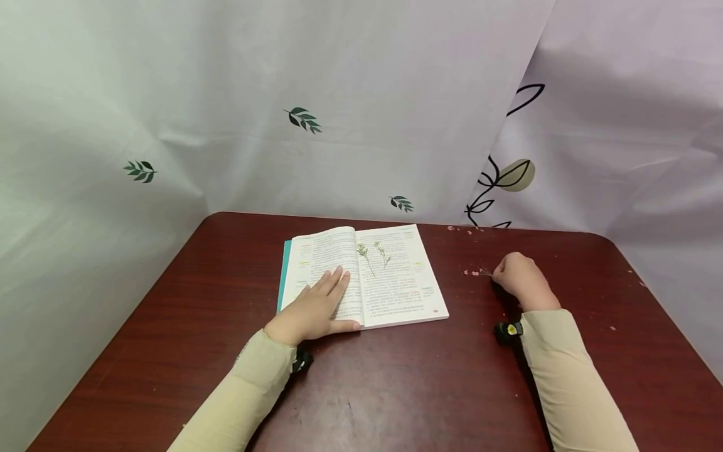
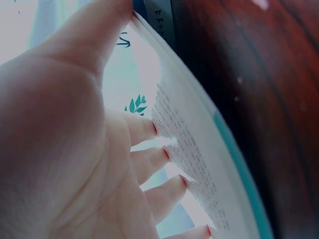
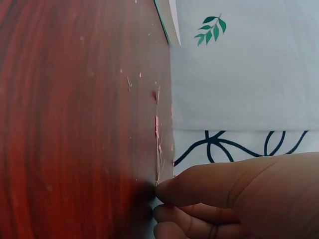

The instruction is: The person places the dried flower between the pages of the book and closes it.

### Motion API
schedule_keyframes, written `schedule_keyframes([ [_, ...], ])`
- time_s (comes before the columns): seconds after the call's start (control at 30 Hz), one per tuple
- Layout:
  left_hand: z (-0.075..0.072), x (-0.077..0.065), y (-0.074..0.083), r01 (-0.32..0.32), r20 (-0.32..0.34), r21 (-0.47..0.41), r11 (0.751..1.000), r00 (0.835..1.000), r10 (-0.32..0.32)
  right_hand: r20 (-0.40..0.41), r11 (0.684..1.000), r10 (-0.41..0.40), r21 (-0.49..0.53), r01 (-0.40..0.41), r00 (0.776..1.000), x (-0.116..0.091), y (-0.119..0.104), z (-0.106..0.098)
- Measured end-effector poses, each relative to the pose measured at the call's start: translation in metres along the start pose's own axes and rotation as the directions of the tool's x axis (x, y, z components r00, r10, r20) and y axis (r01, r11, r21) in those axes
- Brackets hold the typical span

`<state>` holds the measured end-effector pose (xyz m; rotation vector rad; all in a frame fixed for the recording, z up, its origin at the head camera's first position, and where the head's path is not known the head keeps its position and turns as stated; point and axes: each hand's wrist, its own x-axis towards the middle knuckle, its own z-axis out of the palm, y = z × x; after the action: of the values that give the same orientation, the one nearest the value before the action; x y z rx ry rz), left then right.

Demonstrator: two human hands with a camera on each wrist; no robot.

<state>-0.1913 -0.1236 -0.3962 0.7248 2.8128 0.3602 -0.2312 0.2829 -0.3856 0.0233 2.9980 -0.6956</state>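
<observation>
An open book [image 1: 395, 295] with printed pages and a teal cover edge lies on the dark red table. My left hand [image 1: 313, 311] rests on its left page, fingers spread and thumb near the bottom of the fold; the left wrist view shows the fingertips [image 2: 164, 152] against the print. Two pressed sprigs with small yellowish heads [image 1: 383, 256] lie on the right page near the fold. To the right of the book, my right hand [image 1: 521, 276] pinches the thin stem of a pink flower sprig [image 3: 157, 127] between thumb and fingers, low over the table.
Pink petal bits [image 1: 450, 228] are scattered at the table's back edge, with more crumbs on the right side. A pale curtain [image 1: 361, 163] with leaf prints hangs behind the table [image 1: 407, 376]. Dark camera straps sit at both wrists.
</observation>
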Motion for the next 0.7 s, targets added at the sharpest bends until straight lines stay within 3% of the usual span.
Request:
schedule_keyframes([
  [0.37, -0.001, -0.0009, 0.0012, -0.003, -0.002, -0.007, 1.0, 1.0, 0.003, 0.065, 1.0, 0.016, -0.009, -0.016, 0.998, 0.0034, -0.0001, -0.0009],
  [0.7, -0.0029, -0.0011, 0.0009, -0.009, -0.009, -0.008, 1.0, 1.0, 0.009, 0.043, 0.994, -0.085, -0.059, 0.087, 0.995, 0.0049, -0.0042, 0.0013],
])
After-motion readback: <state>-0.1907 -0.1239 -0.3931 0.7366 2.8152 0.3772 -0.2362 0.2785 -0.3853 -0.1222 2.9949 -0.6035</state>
